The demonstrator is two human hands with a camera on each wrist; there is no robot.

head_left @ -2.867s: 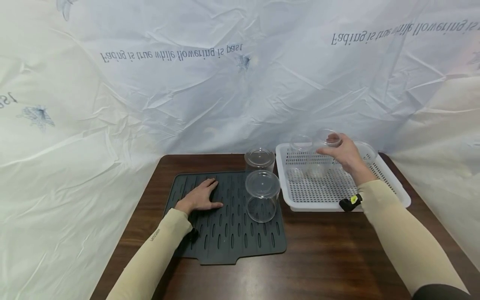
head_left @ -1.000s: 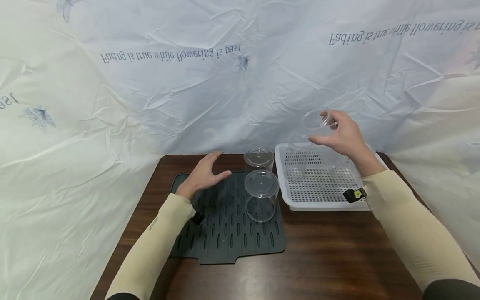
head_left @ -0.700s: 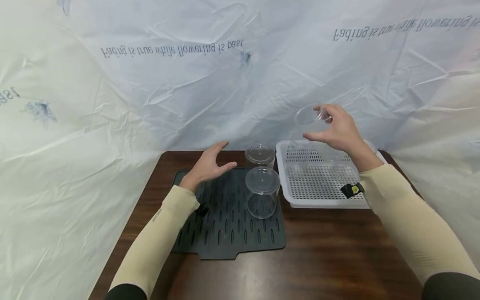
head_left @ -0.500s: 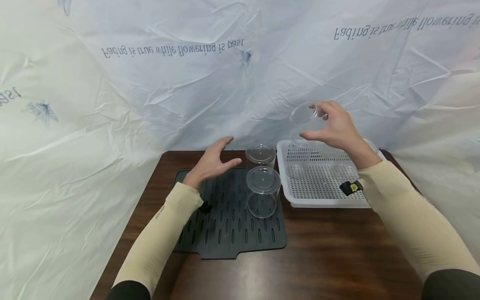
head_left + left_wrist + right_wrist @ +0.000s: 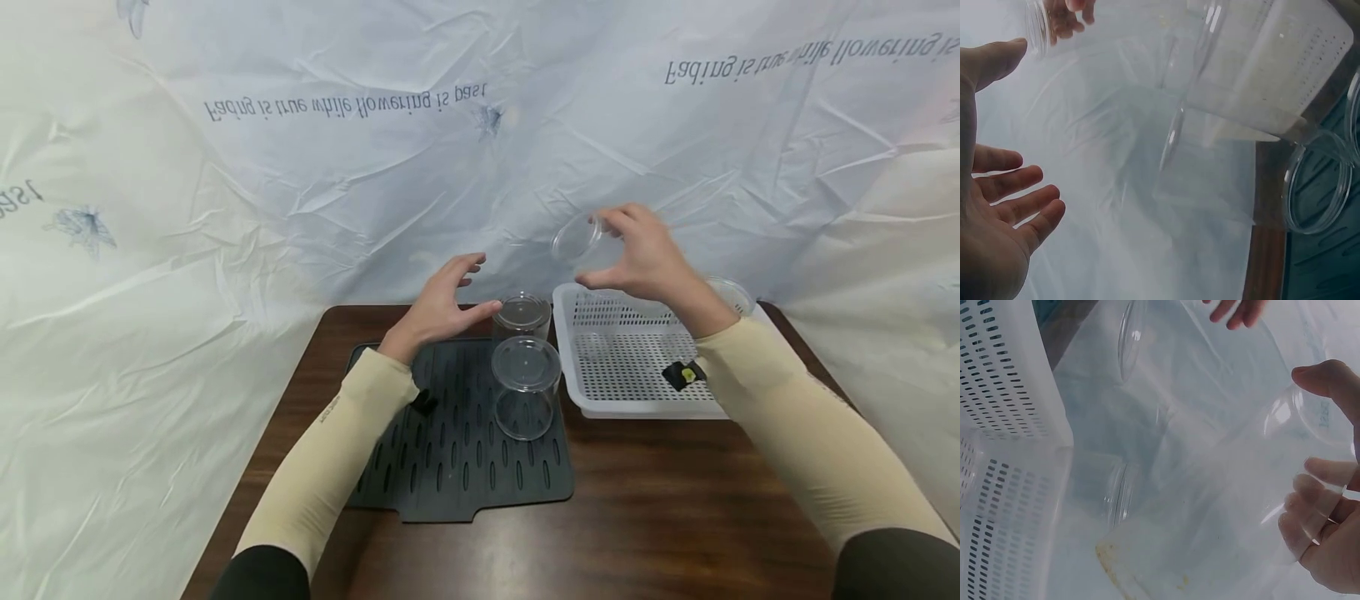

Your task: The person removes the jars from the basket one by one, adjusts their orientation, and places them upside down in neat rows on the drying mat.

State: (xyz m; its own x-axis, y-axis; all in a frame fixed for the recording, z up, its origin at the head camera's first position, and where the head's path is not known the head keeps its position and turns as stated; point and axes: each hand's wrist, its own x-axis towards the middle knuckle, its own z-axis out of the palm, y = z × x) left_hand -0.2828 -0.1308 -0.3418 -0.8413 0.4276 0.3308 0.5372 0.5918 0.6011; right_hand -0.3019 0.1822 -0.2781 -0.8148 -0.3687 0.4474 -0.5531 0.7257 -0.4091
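My right hand (image 5: 637, 254) grips a clear cylindrical jar (image 5: 576, 238) in the air, above the left back part of the white basket. In the right wrist view the fingers curl round the clear wall (image 5: 1210, 506) of the jar, which bears brownish marks at one end. My left hand (image 5: 442, 302) is raised over the back of the dark mat, thumb and fingers spread, holding nothing. Its thumb overlaps the edge of the rear jar (image 5: 522, 310) in the head view. In front of that one, a second clear jar (image 5: 525, 367) stands on the mat.
A perforated white basket (image 5: 652, 408) sits at the right of the brown table (image 5: 637, 500), with clear jars in it, one (image 5: 729, 293) at its back right. The slotted dark mat (image 5: 480, 492) lies to its left. Printed plastic sheeting (image 5: 337, 183) hangs behind the table.
My right hand has lifted the jar from the basket and carried it leftward, tilting it. My left hand has risen off the mat and moved right, toward the jars and the held jar.
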